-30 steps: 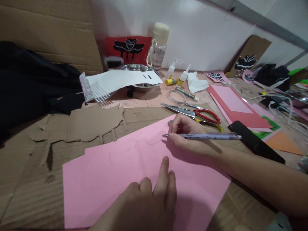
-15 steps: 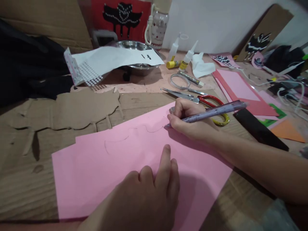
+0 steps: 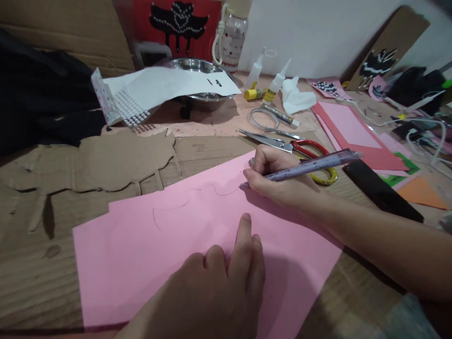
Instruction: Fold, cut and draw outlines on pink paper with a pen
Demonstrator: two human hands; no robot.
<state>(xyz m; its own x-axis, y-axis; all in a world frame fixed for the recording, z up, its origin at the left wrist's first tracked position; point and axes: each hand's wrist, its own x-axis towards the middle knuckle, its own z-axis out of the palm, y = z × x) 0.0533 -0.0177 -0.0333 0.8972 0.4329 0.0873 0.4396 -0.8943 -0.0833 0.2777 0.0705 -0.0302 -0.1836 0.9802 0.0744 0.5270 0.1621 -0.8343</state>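
Observation:
A pink sheet of paper (image 3: 141,263) lies in front of me, with thin curved pencil-like lines drawn across its upper part. My right hand (image 3: 275,179) is closed around a purple pen (image 3: 310,166), whose tip touches the paper at the right end of a wavy line. Flat on the lower middle of the sheet rests my left hand (image 3: 215,287), its index finger stretched forward and other fingers partly bent. Just behind my right hand are scissors (image 3: 307,147) with red and yellow handles, partly hidden by that hand.
Cut cardboard (image 3: 95,162) lies left of the paper. Behind stand a metal bowl (image 3: 197,66) under a white sheet (image 3: 151,84), glue bottles (image 3: 275,87) and a clear tape roll (image 3: 263,120). To the right are a black flat object (image 3: 383,190) and red paper (image 3: 384,157).
The pink paper's left edge sits very slightly farther left and lower in view. Both hands keep nearly the same pose, and the pen tip stays at the line's end.

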